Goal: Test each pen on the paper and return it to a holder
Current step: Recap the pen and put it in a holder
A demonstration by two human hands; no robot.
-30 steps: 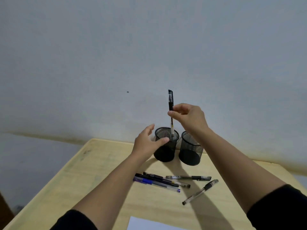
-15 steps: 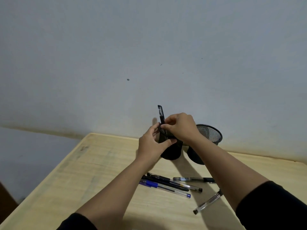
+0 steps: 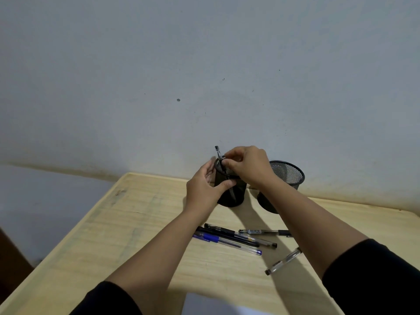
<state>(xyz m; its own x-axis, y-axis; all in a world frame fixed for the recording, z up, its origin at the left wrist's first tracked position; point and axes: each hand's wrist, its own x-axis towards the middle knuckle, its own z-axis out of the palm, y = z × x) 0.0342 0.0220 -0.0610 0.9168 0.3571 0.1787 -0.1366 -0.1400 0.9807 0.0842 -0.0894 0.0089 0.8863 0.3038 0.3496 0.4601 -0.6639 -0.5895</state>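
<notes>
The left hand [image 3: 204, 189] curls its grip round the side of the left mesh holder [image 3: 229, 187], thumb across the front. The right hand [image 3: 246, 165] pinches a pen [image 3: 218, 153] at the holder's rim, the pen tilted with its lower part inside. A second mesh holder [image 3: 285, 178] stands just beside. Loose pens [image 3: 236, 241] lie on the bench [image 3: 127, 223], and paper [image 3: 204, 305] shows at the near edge.
</notes>
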